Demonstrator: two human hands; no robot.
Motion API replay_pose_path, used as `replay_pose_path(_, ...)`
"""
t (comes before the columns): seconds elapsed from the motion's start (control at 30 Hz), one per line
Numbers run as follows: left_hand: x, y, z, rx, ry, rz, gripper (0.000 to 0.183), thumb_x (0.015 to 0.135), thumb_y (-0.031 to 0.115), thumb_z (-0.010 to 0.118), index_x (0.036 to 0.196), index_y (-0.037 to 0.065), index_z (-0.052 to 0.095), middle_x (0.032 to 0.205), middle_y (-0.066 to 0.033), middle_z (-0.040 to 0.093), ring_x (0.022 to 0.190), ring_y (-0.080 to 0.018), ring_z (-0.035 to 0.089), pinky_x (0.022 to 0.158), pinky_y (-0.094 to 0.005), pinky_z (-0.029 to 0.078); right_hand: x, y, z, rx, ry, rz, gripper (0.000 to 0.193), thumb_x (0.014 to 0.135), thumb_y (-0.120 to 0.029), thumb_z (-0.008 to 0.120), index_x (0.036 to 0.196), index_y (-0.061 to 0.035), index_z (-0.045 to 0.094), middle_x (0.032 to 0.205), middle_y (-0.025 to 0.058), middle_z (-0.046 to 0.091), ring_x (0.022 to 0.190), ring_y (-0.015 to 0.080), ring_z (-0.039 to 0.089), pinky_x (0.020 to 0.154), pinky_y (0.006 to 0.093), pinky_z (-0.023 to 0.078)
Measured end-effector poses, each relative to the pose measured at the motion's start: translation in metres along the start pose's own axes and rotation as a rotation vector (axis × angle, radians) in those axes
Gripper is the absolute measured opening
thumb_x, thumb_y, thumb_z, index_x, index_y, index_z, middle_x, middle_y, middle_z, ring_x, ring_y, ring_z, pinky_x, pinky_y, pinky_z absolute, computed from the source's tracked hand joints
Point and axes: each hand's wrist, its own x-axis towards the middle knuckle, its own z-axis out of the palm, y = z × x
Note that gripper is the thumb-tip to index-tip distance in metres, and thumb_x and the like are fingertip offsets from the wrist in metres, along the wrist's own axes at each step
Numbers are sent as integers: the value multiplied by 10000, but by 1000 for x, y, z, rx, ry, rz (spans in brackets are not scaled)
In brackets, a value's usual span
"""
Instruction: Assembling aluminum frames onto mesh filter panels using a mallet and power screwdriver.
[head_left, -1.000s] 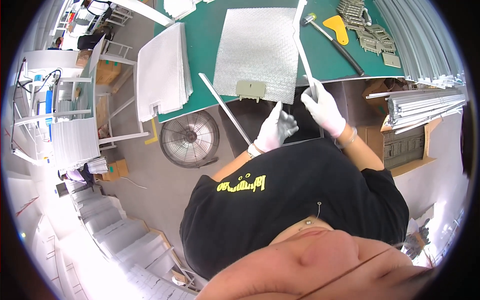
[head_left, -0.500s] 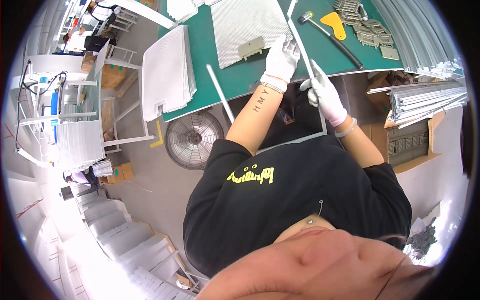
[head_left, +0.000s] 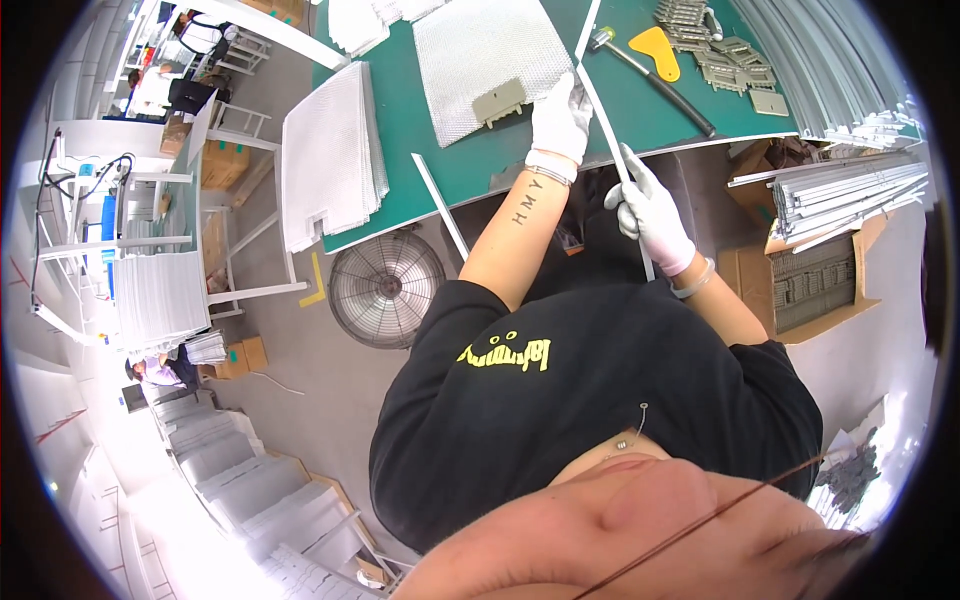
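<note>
My right hand (head_left: 650, 215), in a white glove, is closed around a long thin white bar (head_left: 603, 112) that slants over the table's front edge, the thumb lying along it. My left hand (head_left: 562, 122), also gloved, has bent fingers beside the same bar, at the right edge of a silvery mesh sheet (head_left: 490, 60); what they pinch is hidden. An olive-grey plastic piece (head_left: 498, 102) with small teeth lies at the sheet's near edge, left of that hand. Another white bar (head_left: 440, 207) juts over the table edge left of my left forearm.
On the green table (head_left: 405, 120) lie a mesh stack (head_left: 333, 150), a mallet (head_left: 660, 85), a yellow scraper (head_left: 655, 52) and several olive-grey pieces (head_left: 735, 66). At right, white strips (head_left: 850, 200) lie above a cardboard box (head_left: 750, 285). A round fan (head_left: 388, 288) stands below the table's left side.
The crossbar seen in front of my shirt is now hidden. The bar and right hand have shifted slightly downward, and the left hand's fingers are more bent.
</note>
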Motion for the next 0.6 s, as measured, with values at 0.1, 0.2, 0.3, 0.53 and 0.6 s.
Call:
replay_pose_path(0.1, 3, 0, -5, 10, 11, 7, 161, 1001, 144, 576, 1086, 12, 609, 1103, -109, 632, 1051, -243, 603, 917, -409, 523, 0, 0, 3, -77, 21, 1, 591, 1050, -155, 427, 1596, -88, 211, 857, 43, 593, 534, 21, 403, 472, 180, 361)
replay_pose_path(0.2, 1, 0, 4, -19, 80, -32, 193, 1007, 198, 590, 1097, 28, 605, 1086, -106, 629, 1046, -239, 595, 919, -405, 518, 2, 6, 2, -237, 108, 2, 596, 1034, -114, 426, 1595, -97, 225, 835, 37, 598, 521, 21, 402, 465, 182, 359)
replay_pose_path(0.3, -5, 4, 8, -72, 122, -72, 243, 1010, 247, 600, 1143, 45, 584, 1068, -99, 618, 1041, -239, 586, 931, -406, 507, 5, 15, -2, -257, 117, 4, 599, 1030, -105, 439, 1594, -101, 235, 835, 37, 607, 507, 21, 396, 455, 181, 360)
replay_pose_path(0.53, -5, 4, 6, 33, 75, 4, 211, 1008, 239, 610, 1120, 59, 599, 1042, -80, 611, 1037, -218, 581, 961, -433, 496, 6, 7, 3, -124, 45, -18, 607, 1032, -112, 437, 1597, -93, 213, 841, 39, 593, 492, 22, 391, 446, 176, 359)
replay_pose_path(0.6, 4, 3, -4, -13, 110, 9, 206, 1010, 227, 605, 1116, 50, 605, 1042, -88, 609, 1034, -222, 581, 964, -432, 497, 6, 13, 2, -107, 6, 29, 601, 1037, -119, 436, 1593, -78, 210, 843, 44, 587, 484, 22, 388, 442, 178, 359)
